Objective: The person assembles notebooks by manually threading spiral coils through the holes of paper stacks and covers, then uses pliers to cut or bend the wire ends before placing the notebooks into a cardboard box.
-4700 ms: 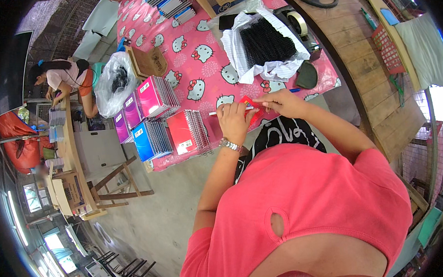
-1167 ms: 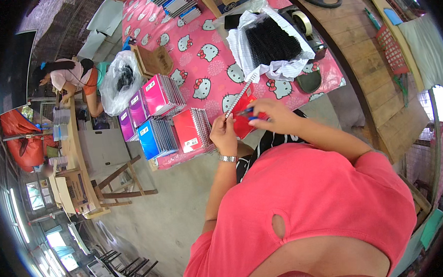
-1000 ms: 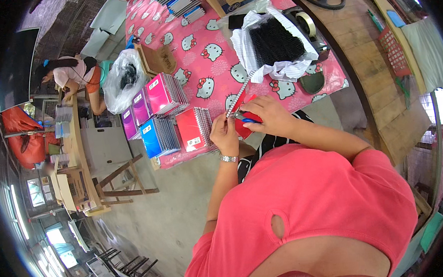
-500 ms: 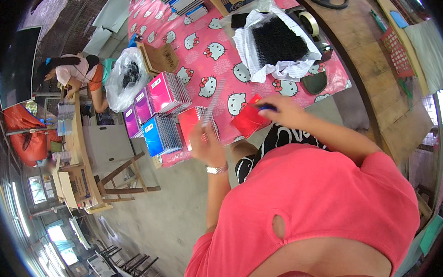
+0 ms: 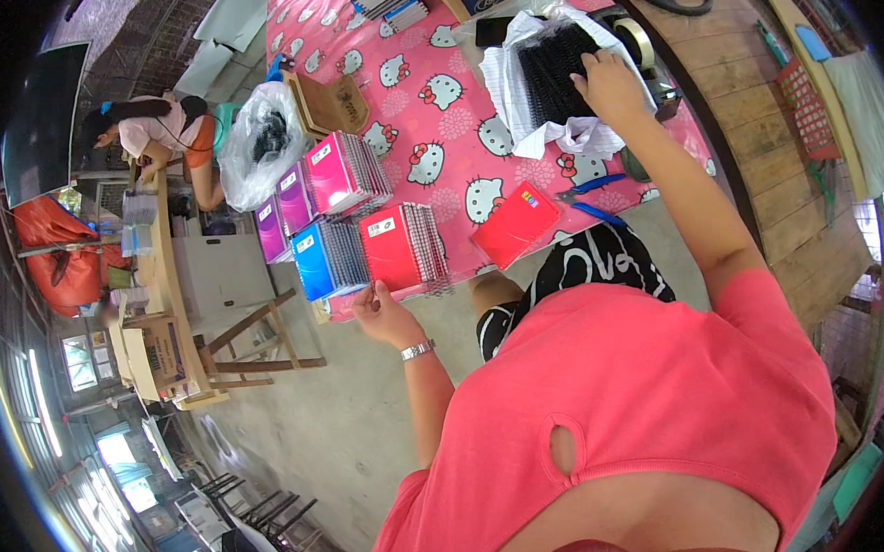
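Since half a second ago the right hand [image 5: 607, 79] has left the red notebook and gone out to the far right of the table, and the left hand [image 5: 386, 314] has dropped back from the stacks to the near edge. Now the right hand lies on the heap of black spiral bindings [image 5: 551, 65], fingers bent down into the coils; whether they grip any cannot be told. Those bindings are thin, ribbed plastic coils, matte black, heaped in an open white plastic bag [image 5: 540, 136] that is crinkled and spread flat around them. Meanwhile the left hand hangs just below the red stack of notebooks [image 5: 400, 246], fingers loosely curled and holding nothing that shows, a metal watch on the wrist.

On the pink cartoon-cat tablecloth [image 5: 424, 117] the loose red notebook [image 5: 515, 224] lies flat and tilted, glossy-covered, between the red stack and the blue-handled pliers [image 5: 590, 196] to its right. Further left stand more stacks, blue [image 5: 323, 262], pink [image 5: 335, 172] and purple [image 5: 277, 217], each upright with wire-bound edges showing. A clear bag of dark coils [image 5: 265, 150] sits at the left end. Beyond, another person [image 5: 150, 131] bends over a wooden bench.
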{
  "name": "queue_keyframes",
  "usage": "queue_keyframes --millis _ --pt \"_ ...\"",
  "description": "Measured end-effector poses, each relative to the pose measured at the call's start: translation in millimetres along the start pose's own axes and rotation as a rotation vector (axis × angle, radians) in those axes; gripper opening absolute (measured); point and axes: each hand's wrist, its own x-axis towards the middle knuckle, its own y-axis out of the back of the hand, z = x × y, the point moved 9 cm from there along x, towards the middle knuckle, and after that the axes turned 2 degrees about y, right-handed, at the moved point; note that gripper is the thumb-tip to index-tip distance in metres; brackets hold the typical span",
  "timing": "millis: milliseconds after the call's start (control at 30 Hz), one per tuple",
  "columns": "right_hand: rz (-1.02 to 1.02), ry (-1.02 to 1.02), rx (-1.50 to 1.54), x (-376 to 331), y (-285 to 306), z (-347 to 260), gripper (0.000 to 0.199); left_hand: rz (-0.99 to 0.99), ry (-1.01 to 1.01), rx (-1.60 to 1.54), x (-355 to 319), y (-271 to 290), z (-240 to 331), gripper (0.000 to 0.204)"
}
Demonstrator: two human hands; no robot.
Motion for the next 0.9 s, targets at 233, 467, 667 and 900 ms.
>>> queue_keyframes --millis 233,467,667,900 --pt "-0.075 0.011 -0.06 17 -40 -1 0.015 -0.072 0.032 0.047 -1 -7 -2 0.015" --pt "-0.177 -0.242 0.142 26 -55 18 0.026 -0.259 -0.815 0.373 -79 -78 113 0.023" --pt "-0.015 -0.054 -0.123 32 -39 -30 0.013 -0.916 -1.065 0.598 -191 -188 78 0.024" --pt "-0.039 -0.156 0.0 33 -47 -18 0.013 -1.186 -0.935 0.577 -176 -191 75 0.02"
